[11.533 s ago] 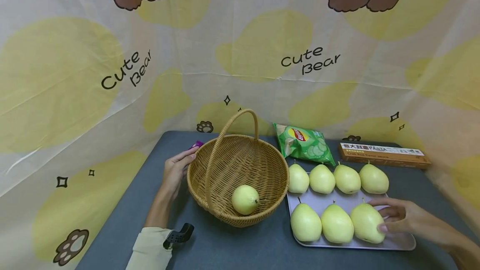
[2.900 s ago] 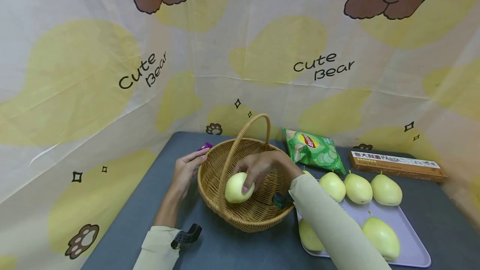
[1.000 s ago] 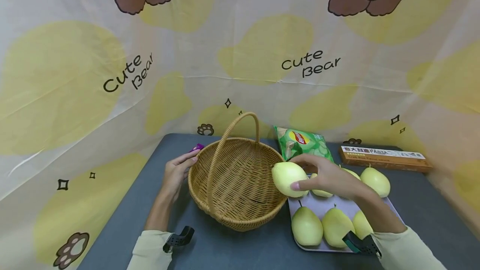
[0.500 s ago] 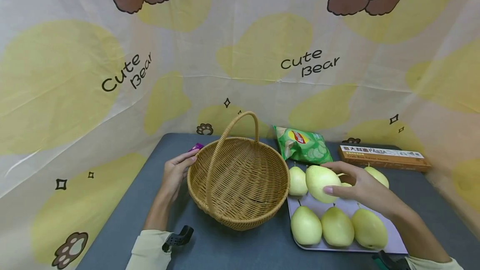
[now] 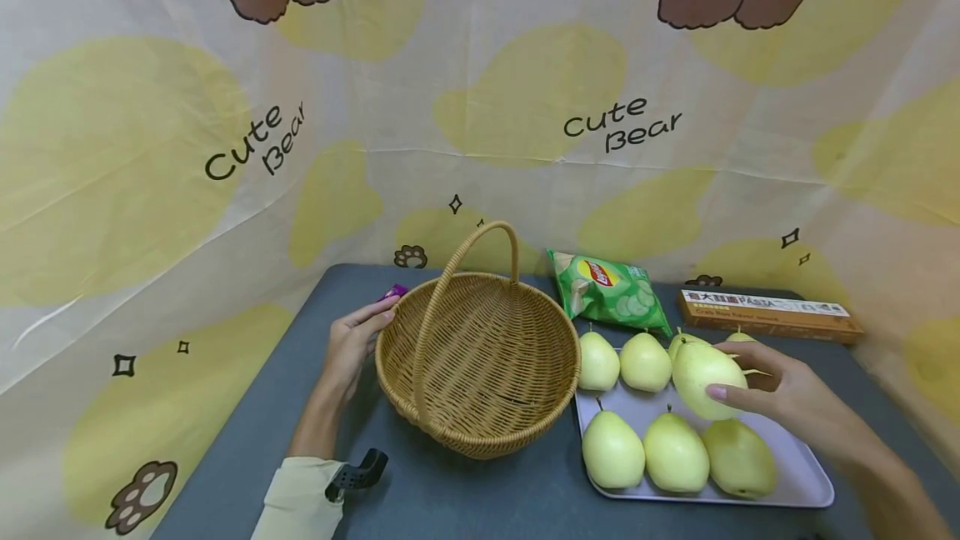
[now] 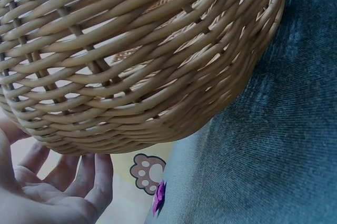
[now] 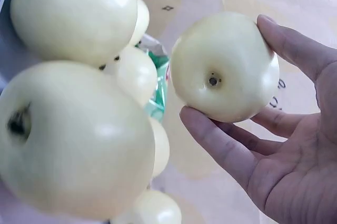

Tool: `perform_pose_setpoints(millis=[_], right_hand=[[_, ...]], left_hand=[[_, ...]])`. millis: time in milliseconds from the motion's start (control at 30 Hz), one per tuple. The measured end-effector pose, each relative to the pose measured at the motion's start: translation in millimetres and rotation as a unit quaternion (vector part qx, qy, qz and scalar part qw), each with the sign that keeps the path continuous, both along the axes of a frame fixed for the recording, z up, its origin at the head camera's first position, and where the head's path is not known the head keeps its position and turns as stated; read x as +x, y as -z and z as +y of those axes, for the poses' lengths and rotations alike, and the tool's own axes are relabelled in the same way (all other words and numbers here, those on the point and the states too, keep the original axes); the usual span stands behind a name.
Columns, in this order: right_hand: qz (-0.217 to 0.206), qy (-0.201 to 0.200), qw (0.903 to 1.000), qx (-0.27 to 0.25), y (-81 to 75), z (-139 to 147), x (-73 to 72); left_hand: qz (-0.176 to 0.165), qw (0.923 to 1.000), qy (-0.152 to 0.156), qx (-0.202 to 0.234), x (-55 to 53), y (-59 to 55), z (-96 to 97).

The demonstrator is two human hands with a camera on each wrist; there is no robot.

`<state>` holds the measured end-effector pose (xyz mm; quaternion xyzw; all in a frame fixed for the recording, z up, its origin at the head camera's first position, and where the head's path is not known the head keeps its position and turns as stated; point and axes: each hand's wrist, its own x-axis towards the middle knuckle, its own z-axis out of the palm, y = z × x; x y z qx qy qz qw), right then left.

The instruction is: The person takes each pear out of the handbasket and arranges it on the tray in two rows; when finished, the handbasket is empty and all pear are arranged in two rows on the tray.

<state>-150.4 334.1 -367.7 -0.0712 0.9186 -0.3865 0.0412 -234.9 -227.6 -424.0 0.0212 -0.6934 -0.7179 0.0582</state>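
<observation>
My right hand (image 5: 783, 394) holds a pale green pear (image 5: 705, 377) between thumb and fingers, over the lilac tray (image 5: 806, 473). In the right wrist view the held pear (image 7: 226, 66) shows its round end with a small dark dimple. Three pears stand in the tray's front row, among them a middle pear (image 5: 677, 452). Behind them is a back row, its right part covered by the held pear and my hand. My left hand (image 5: 351, 348) rests its fingers against the left outside of the wicker basket (image 5: 487, 357); the left wrist view shows them at the weave (image 6: 131, 76).
A green chip bag (image 5: 611, 290) lies behind the tray. To its right is a long brown pasta box (image 5: 768, 315). A small purple wrapper (image 5: 393, 292) lies behind my left hand. A patterned cloth (image 5: 495, 107) hangs beyond the table. The basket's handle (image 5: 442, 273) stands up.
The pear has come out of the basket in my right hand and moved right, across the tray's back row. No pear shows in the basket now. My left hand has stayed at the basket.
</observation>
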Motion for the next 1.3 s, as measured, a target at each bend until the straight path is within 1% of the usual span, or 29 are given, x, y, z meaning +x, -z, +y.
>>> perform_pose_setpoints(millis=[167,300,400,567,700,933,1067,1133,1300], right_hand=[[-0.009,0.042,0.9990,0.011,8.0,22.8,5.7],[-0.026,0.065,0.9974,0.021,12.3,38.8,9.5],[-0.038,0.078,0.9958,0.028,14.9,49.5,12.1],[-0.041,0.100,0.9931,0.045,19.0,65.2,16.7],[-0.056,0.110,0.9905,0.061,22.6,74.8,20.9],[-0.097,0.116,0.9840,0.095,30.2,85.6,24.0],[-0.131,0.111,0.9789,0.111,37.4,91.4,24.7],[-0.141,0.104,0.9780,0.113,42.7,93.6,24.9],[-0.139,0.082,0.9803,0.114,49.7,92.4,27.9]], left_hand=[[0.000,1.0000,-0.002,0.003,-0.4,-0.3,0.1],[0.000,1.0000,-0.004,0.002,-0.3,-0.4,0.1],[0.002,1.0000,-0.006,-0.002,-0.5,-0.6,-0.1],[0.003,0.9999,-0.005,-0.009,-0.4,-0.6,-0.5],[0.001,1.0000,-0.005,-0.003,0.2,-0.6,0.2],[-0.001,1.0000,-0.003,0.001,0.4,-0.1,0.4],[0.001,1.0000,-0.001,0.003,0.3,0.3,0.3],[0.001,1.0000,-0.001,0.002,0.1,0.6,-0.1],[-0.002,1.0000,-0.002,-0.002,-0.2,1.0,-0.9]])
